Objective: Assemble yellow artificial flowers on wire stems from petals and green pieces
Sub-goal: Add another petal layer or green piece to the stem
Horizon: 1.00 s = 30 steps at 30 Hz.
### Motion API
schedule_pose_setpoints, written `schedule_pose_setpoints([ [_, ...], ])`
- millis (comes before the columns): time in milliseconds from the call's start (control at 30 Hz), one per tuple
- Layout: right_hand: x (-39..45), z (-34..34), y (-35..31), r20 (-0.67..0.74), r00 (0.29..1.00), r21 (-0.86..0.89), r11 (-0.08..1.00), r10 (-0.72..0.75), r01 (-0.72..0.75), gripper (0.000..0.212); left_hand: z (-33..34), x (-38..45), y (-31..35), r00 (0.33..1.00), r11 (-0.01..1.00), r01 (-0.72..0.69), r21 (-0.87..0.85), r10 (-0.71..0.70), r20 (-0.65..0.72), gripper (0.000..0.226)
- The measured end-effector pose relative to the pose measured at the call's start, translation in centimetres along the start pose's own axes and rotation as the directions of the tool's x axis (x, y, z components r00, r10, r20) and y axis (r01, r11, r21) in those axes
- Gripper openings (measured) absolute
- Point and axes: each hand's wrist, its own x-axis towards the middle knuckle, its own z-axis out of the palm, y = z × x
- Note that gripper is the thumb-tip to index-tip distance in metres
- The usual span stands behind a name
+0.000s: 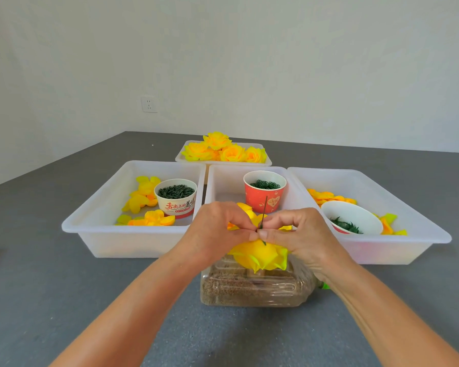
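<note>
A yellow flower head (260, 254) sits threaded on a thin green wire stem (263, 215), held above a clear bottle (249, 290) on the counter (64, 287). Left hand (217, 229) and right hand (297, 231) both pinch at the wire, fingers closed tight; a small green piece may be between them, unclear. Finished flowers (223, 151) fill the far tray (268, 163). Loose petals (143, 200) and green pieces (175, 191) remain, so assembly is partway.
</note>
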Motion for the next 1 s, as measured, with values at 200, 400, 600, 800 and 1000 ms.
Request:
schedule_pose_setpoints([
  [200, -0.8, 0.6, 1.4, -0.078, 0.983, -0.142, 0.978, -0.167, 0.155, 0.020, 0.1, 0.0, -0.6, 0.974, 0.967, -0.224, 0.123, 0.225, 0.008, 0.006],
  [400, -1.0, 0.9, 1.9, -0.033, 0.977, -0.023, 0.978, -0.210, 0.209, 0.019, 0.7, -0.3, -1.3, 0.972, 0.970, -0.235, 0.069, 0.236, -0.014, 0.004],
  [600, -1.0, 1.2, 2.1, -0.008, 0.980, -0.011, 0.980, -0.197, 0.197, 0.019, 1.0, -0.6, -1.5, 0.975, 0.974, -0.218, 0.064, 0.220, -0.020, 0.007],
  [800, -0.5, 0.6, 1.7, -0.024, 0.980, -0.112, 0.975, -0.198, 0.194, 0.024, 0.0, -0.3, -0.9, 0.977, 0.976, -0.207, 0.074, 0.203, 0.058, 0.002],
  [1000, -0.7, 0.4, 0.6, -0.017, 0.986, -0.028, 0.986, -0.164, 0.164, 0.016, -0.2, 1.2, 1.1, 0.999, 0.984, -0.017, -0.178, 0.009, -0.049, 0.021],
])
